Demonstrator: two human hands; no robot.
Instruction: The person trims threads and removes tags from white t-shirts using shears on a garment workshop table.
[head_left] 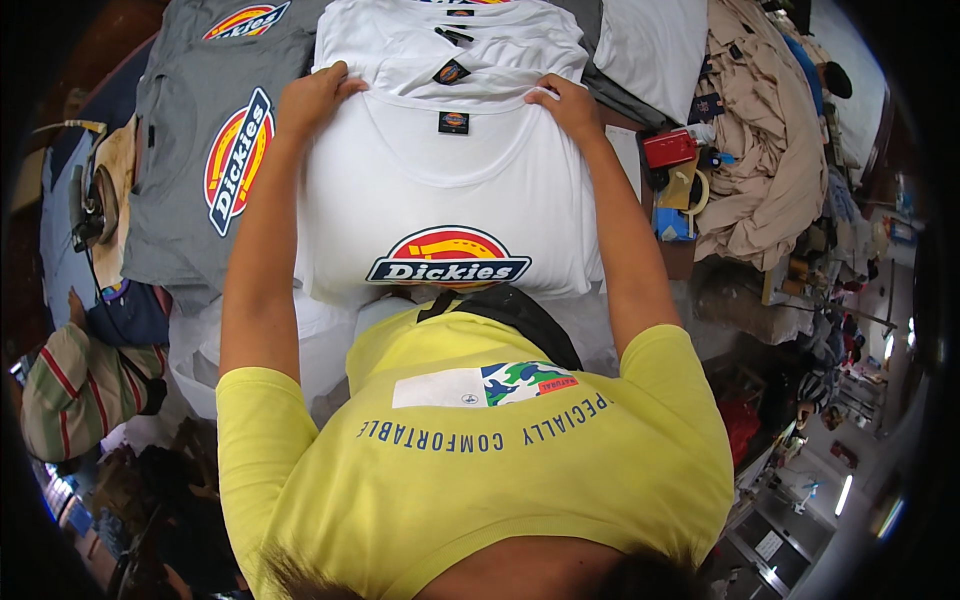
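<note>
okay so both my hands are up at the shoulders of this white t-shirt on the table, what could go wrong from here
1. The left hand and right hand pinch the white t-shirt only at its shoulders, so lifting may sag the middle and wrinkle the printed logo.
2. Another white shirt lies just beyond, touching; a finger could catch it and drag it along.
3. The red tool and clutter beside the right arm could get knocked.

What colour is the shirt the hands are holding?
White, with a red, yellow and dark-blue badge: the shirt, in the head view.
</note>
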